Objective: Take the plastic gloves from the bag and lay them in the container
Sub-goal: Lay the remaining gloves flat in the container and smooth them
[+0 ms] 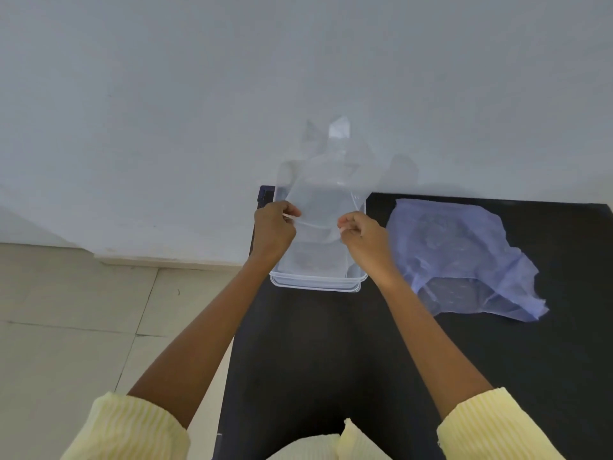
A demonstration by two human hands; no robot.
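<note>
A clear plastic glove (326,180) is stretched between both hands, its fingers pointing away from me toward the wall. My left hand (273,227) pinches the cuff's left edge and my right hand (361,235) pinches its right edge. The glove hangs over a clear rectangular container (315,283) that stands on the black table near its far left corner. I cannot tell whether other gloves lie inside the container. A crumpled blue-purple plastic bag (461,257) lies on the table to the right of the container, with nothing touching it.
The black table (331,353) reaches from the wall toward me; its left edge runs beside my left forearm. A white wall rises right behind the table. Pale floor tiles (83,310) lie to the left.
</note>
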